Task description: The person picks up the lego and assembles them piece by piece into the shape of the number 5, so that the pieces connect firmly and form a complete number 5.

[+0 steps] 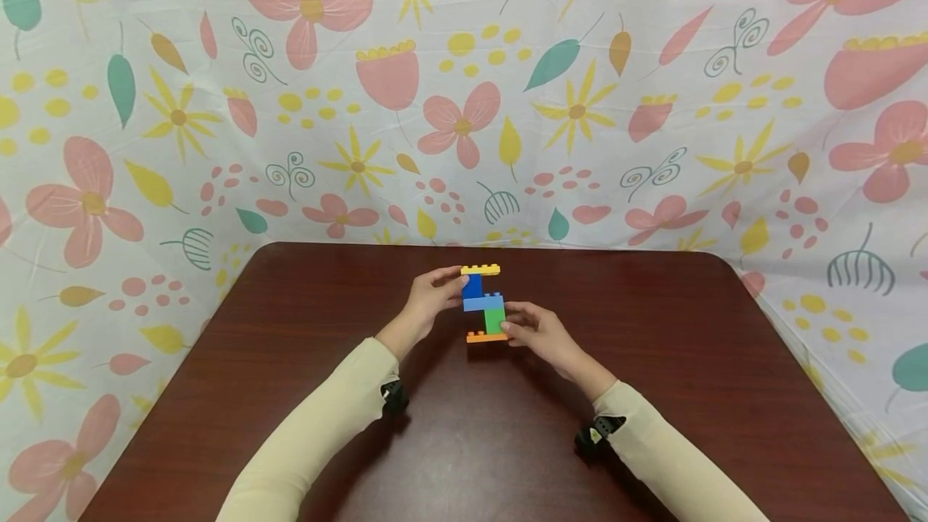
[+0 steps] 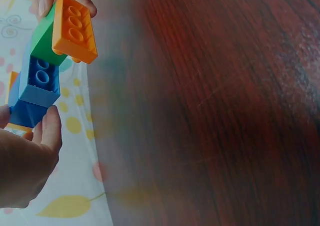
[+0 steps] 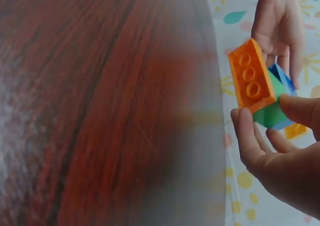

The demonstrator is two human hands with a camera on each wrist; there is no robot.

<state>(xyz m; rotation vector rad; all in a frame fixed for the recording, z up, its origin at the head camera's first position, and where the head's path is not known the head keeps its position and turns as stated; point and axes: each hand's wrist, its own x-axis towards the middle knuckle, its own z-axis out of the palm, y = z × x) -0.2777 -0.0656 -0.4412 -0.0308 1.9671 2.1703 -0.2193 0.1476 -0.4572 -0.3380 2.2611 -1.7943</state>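
Both hands hold one zigzag stack of toy building bricks. From the top in the head view come a yellow brick, a dark blue brick, a light blue brick, a green brick and an orange brick. My left hand pinches the dark blue brick between thumb and fingers. At the green brick, my right hand grips from the right, its fingertips close to the orange one. Both wrist views show the hollow underside of the orange brick, raised off the tabletop.
A dark reddish-brown wooden table lies under the hands. Behind it and at its sides hangs a white cloth printed with flowers and leaves. Black straps circle the wrists over cream sleeves.
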